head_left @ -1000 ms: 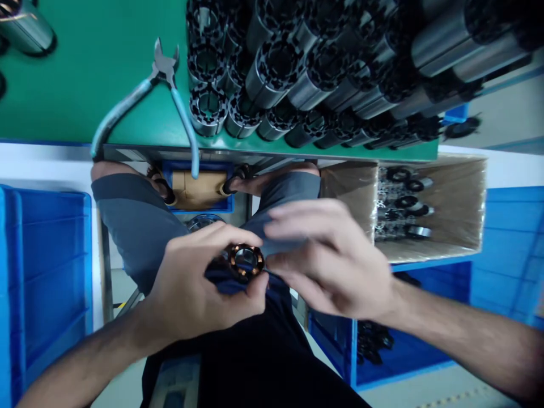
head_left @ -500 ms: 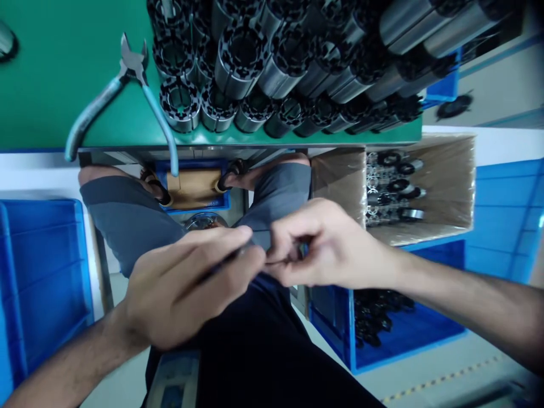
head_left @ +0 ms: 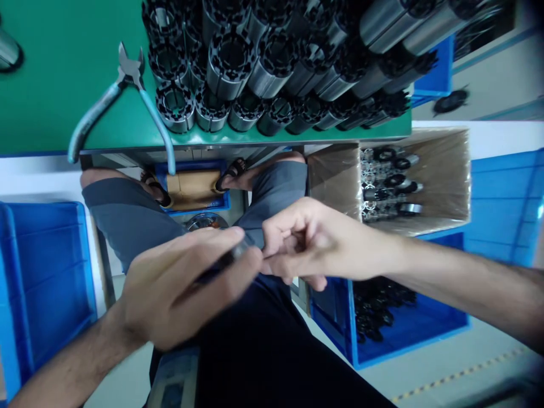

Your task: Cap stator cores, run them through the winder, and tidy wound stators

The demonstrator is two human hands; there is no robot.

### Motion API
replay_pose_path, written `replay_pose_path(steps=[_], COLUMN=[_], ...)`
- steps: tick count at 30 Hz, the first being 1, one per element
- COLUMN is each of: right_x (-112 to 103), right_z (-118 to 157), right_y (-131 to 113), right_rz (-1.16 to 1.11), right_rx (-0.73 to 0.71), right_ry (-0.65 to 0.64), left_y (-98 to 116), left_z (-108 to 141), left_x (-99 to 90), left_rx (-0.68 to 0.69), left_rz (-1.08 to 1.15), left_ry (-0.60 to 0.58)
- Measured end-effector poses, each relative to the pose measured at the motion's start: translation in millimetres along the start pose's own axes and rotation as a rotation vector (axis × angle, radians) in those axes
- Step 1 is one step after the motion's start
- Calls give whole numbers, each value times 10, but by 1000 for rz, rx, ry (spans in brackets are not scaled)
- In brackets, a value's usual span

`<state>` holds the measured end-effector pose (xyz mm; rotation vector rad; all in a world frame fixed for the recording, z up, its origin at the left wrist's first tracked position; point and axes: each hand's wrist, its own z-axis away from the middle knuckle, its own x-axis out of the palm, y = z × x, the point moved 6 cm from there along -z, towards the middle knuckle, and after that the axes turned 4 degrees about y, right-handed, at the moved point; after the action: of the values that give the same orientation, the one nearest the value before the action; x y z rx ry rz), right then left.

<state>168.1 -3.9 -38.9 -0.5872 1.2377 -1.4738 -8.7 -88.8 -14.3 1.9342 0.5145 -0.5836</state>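
My left hand (head_left: 187, 283) is closed around a dark metal part (head_left: 227, 259), which looks like one of the motor stators but is mostly covered by blurred fingers. Close against its right end, my right hand (head_left: 314, 246) has thumb and fingers pinched together. Whatever lies in that pinch is hidden or too small to name. Both hands are above the lap, in front of the green table (head_left: 63, 73). Many slotted metal stators (head_left: 232, 59) with black end caps stand in rows on the table, some stacked.
Diagonal cutters (head_left: 130, 73) lie spread at the table's edge. To the right, a lined carton (head_left: 446, 192) holds metal rings and cylinders, above a blue bin (head_left: 429, 334) with black parts. Another blue bin (head_left: 51, 283) stands left. Below sits a blue tray (head_left: 227, 201).
My right hand has shifted slightly left and up, and its lower fingers now show beneath. The left hand keeps its grip, with more of the metal part showing. The view has shifted slightly.
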Motion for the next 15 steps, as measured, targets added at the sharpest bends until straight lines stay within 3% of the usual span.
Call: replay_pose_path(steps=[3, 5, 8, 10, 12, 13, 15], right_x=[-155, -304, -403, -223, 30, 116, 133], right_z=[100, 147, 125, 94, 96, 90, 43], right_y=[-287, -323, -111, 98, 204, 209, 137], right_rz=[398, 319, -85, -426, -657, -693, -540], right_rx=[-242, -226, 5, 248, 428, 447, 309], right_ry=[225, 287, 232, 33, -167, -212, -137], left_y=[-114, -179, -110, -39, 38, 74, 118], left_z=[32, 73, 85, 91, 97, 103, 115], left_x=[94, 115, 7, -47, -31, -10, 32], left_rx=[-200, -295, -110, 45, 207, 283, 354], left_rz=[91, 172, 90, 9, -84, -128, -194], left_ry=[-83, -101, 20, 84, 71, 60, 48])
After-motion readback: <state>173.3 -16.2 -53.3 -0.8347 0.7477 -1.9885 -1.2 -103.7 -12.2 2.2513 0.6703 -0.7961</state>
